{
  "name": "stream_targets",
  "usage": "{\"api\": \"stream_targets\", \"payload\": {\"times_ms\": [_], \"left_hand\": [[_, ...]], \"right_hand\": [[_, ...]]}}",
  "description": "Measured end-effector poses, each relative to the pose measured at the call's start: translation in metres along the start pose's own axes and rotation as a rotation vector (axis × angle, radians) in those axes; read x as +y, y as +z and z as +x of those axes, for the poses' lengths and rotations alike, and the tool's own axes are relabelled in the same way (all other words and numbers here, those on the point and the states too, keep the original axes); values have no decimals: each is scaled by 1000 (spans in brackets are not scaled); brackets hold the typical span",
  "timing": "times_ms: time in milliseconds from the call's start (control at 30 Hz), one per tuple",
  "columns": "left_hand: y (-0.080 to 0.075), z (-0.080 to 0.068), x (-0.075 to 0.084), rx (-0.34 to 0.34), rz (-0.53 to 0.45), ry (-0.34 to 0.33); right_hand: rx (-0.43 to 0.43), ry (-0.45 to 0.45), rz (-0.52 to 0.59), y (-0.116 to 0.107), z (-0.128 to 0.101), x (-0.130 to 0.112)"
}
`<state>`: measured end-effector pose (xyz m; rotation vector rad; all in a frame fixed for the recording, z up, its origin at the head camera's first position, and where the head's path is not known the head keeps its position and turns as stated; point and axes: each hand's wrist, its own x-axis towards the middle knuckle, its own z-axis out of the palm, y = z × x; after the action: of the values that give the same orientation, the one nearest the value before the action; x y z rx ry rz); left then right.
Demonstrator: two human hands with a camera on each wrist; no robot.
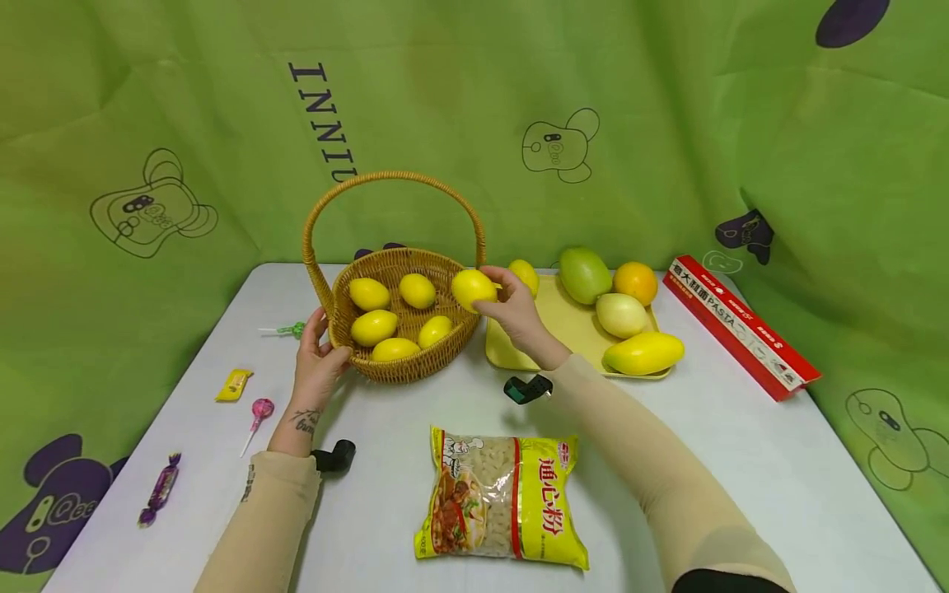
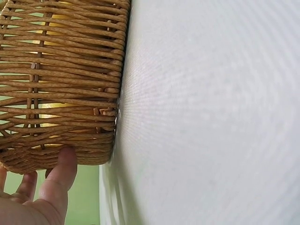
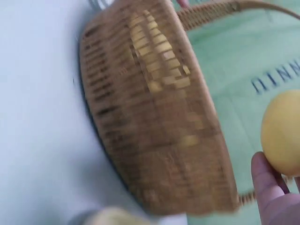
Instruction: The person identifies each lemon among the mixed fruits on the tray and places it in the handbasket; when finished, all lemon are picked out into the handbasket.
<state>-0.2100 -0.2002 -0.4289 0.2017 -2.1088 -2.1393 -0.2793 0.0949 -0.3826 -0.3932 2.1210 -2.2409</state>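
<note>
A wicker basket (image 1: 337, 309) with a tall handle stands on the white table and holds several yellow lemons (image 1: 368, 294). My left hand (image 1: 317, 356) grips its left wall; in the left wrist view the thumb (image 2: 63, 171) presses the weave of the basket (image 2: 61, 79). My right hand (image 1: 511, 311) holds one yellow lemon (image 1: 473, 289) at the basket's right rim. In the right wrist view that lemon (image 3: 282, 133) sits at my fingertips (image 3: 265, 173), beside the blurred basket (image 3: 154, 112).
A yellow tray (image 1: 567, 329) right of the basket carries another lemon (image 1: 525, 275), a green fruit, an orange and two pale yellow fruits. A red pasta box (image 1: 741, 325) lies far right, a macaroni bag (image 1: 500, 498) in front, candies and lollipops (image 1: 255, 416) at left.
</note>
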Motion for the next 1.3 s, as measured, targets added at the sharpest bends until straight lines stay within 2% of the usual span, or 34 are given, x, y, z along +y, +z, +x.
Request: {"api": "stream_targets", "payload": {"times_ms": [267, 367, 500, 667, 867, 1067, 1300], "left_hand": [[0, -1, 0, 0, -6, 11], [0, -2, 1, 4, 2, 7], [1, -3, 2, 5, -4, -3], [1, -2, 3, 13, -1, -9], [1, 0, 3, 17, 16, -8], [1, 0, 3, 17, 20, 0], [2, -3, 3, 15, 15, -9]], "right_hand": [[-147, 28, -108, 45, 15, -1], [-175, 12, -98, 54, 15, 0], [-162, -10, -39, 55, 11, 0], [-110, -45, 92, 39, 1, -4], [-3, -79, 184, 3, -7, -3], [152, -38, 131, -30, 5, 17], [258, 25, 30, -50, 26, 46]]}}
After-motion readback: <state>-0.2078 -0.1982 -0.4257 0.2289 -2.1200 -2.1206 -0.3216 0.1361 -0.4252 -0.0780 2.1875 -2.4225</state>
